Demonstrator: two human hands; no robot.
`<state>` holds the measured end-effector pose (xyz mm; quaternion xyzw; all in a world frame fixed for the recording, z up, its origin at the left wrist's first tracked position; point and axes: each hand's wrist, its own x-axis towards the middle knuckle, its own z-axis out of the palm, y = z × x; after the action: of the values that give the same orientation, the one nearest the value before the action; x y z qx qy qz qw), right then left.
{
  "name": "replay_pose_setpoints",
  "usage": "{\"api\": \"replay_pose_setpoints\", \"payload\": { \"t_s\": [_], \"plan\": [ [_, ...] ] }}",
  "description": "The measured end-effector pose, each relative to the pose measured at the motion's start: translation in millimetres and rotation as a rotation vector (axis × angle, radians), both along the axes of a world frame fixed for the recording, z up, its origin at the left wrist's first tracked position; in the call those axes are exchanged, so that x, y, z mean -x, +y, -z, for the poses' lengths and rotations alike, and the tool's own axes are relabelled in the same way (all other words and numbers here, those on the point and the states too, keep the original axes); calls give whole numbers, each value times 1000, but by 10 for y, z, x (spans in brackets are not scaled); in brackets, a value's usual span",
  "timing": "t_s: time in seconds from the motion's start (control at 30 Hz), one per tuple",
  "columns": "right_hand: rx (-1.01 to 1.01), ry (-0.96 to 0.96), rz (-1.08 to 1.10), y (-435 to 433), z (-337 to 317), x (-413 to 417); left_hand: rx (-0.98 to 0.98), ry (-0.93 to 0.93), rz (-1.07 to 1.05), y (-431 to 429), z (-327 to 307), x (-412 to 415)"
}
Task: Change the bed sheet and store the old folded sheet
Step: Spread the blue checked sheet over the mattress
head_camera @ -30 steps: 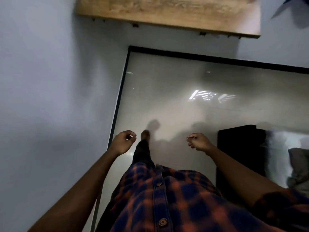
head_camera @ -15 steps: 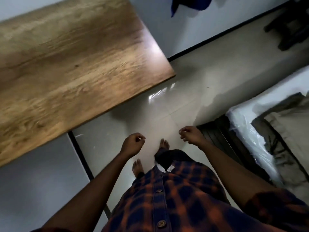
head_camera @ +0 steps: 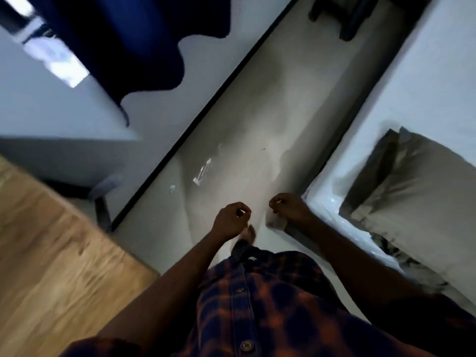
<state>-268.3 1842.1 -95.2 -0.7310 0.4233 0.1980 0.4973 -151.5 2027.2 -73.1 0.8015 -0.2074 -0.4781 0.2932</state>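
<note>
My left hand (head_camera: pixel 230 221) hangs in front of my waist with its fingers curled and nothing in it. My right hand (head_camera: pixel 289 208) is level with it, also curled and holding nothing, close to the near corner of the bed (head_camera: pixel 425 81). The bare white mattress runs along the right side. A folded grey-beige sheet (head_camera: pixel 417 202) lies on its near end, apart from both hands.
A wooden table top (head_camera: pixel 51 266) fills the lower left. A strip of pale tiled floor (head_camera: pixel 270 124) runs between the wall and the bed's dark frame. A dark blue cloth (head_camera: pixel 134 39) hangs on the wall. Dark furniture (head_camera: pixel 342 14) stands at the far end.
The view has swung right: the table slid to the lower left and the bed with the folded sheet came further into view. Both hands stay curled in front of me.
</note>
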Motion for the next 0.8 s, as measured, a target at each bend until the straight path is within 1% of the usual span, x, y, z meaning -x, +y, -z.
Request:
{"api": "replay_pose_setpoints", "payload": {
  "t_s": [0.27, 0.37, 0.47, 0.53, 0.67, 0.8],
  "plan": [
    [34, -21, 177, -1630, -38, -624, -1, -39, 103, -1709, 9, -1150],
    [29, 8, 274, -2282, 41, -892, -39, -73, 155, -2308, 133, -1674],
    [28, 12, 350, -2897, 95, -1134, -80, -48, 166, -2902, 275, -2185],
    [31, 35, 412, -3317, 118, -1303, -102, -45, 222, -3395, 321, -2528],
    [-2, 46, 499, -4052, 101, -1607, -98, -36, 312, -4416, 230, -3140],
    [16, 16, 569, -4801, 19, -1879, -58, -63, 350, -5529, 85, -3688]
  ]
}}
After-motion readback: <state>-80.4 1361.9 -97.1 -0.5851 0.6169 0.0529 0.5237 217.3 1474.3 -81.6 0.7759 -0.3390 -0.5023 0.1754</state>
